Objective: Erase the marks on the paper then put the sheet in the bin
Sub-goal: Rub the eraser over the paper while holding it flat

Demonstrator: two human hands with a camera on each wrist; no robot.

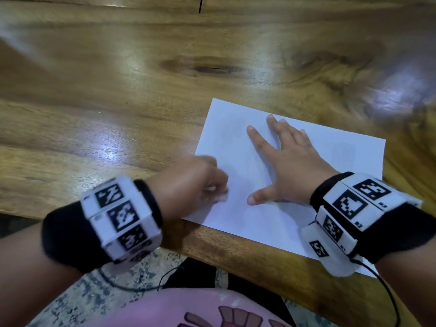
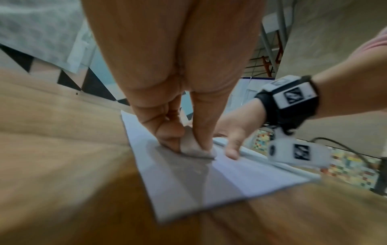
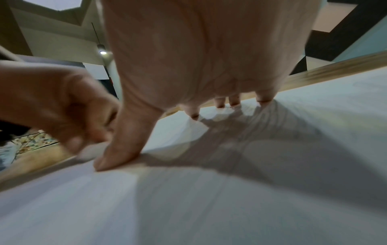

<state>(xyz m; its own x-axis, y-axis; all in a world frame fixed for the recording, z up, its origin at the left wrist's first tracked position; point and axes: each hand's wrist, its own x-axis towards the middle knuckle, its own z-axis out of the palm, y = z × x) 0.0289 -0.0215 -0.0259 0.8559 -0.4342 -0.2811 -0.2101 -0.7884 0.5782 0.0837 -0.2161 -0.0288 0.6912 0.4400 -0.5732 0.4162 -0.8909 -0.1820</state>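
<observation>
Head view: white rectangular paper sheet point(image 1: 295, 208) lying flat on glossy brown wooden worktop point(image 1: 118, 90), lower right of frame, near corner overhanging the worktop's front edge. Faint grey pencil marks barely visible on sheet; too blurred to read.

Right hand point(image 1: 285, 161) at centre right of frame: fingers straight and spread, palm down, pressed flat on the sheet, holding nothing. Thumb extended toward lower centre. Right wrist view confirms: thumb point(image 3: 119, 149) and fingertips point(image 3: 220, 102) touching paper point(image 3: 209, 199), shadows cast beneath.

Left hand point(image 1: 191, 182) at lower centre of frame, motion-blurred, over left edge of sheet. Fingers curled, pinching small pale grey-white eraser point(image 1: 221, 197). Left wrist view: eraser point(image 2: 192, 147) gripped between thumb and fingers point(image 2: 167, 132), its lower face touching the paper point(image 2: 209, 182) at centre of frame; right hand point(image 2: 230, 137) just beside it, centre right.

White blocks with black square markers on black bands point(image 1: 122, 218) on both wrists; thin black cable point(image 1: 132, 286) trailing from left one at lower left, another at lower right. Pink garment with printed pattern point(image 1: 200, 310) along bottom edge of head frame. Speckled floor point(image 1: 75, 300) under worktop edge, lower left.
</observation>
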